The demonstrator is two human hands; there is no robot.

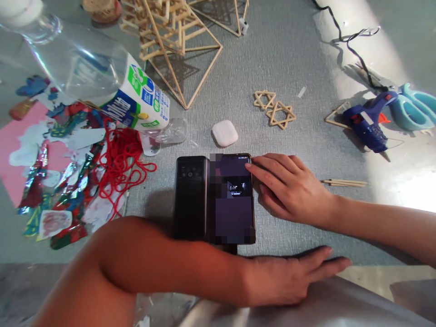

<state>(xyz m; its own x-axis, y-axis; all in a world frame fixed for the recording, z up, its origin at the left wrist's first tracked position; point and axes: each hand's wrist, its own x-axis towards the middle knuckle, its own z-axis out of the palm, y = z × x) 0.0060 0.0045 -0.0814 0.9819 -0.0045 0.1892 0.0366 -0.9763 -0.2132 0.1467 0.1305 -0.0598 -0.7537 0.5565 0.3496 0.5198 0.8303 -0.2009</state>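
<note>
A smartphone (pixel 235 213) lies screen up on the grey tabletop, its display lit and partly blurred by blocks. My right hand (pixel 286 186) rests to the right of it with fingers stretched out, the index fingertip touching the screen's upper right edge. Along the table's near edge lies my left hand (pixel 293 279), fingers extended to the right and nothing in them. The left forearm crosses just below the phone. Left of the phone, a black device (pixel 190 200) with small round marks near its top lies flat. A white earbud case (pixel 225 133) sits above both.
At left are a large plastic bottle (pixel 112 86), tangled red cord (pixel 119 168) and foil scraps (pixel 68 227). Wooden stick frames (pixel 204 77) stand behind. Two stick stars (pixel 280 113), a blue glue gun (pixel 369 120), scissors (pixel 413 109) and loose sticks (pixel 344 183) lie to the right.
</note>
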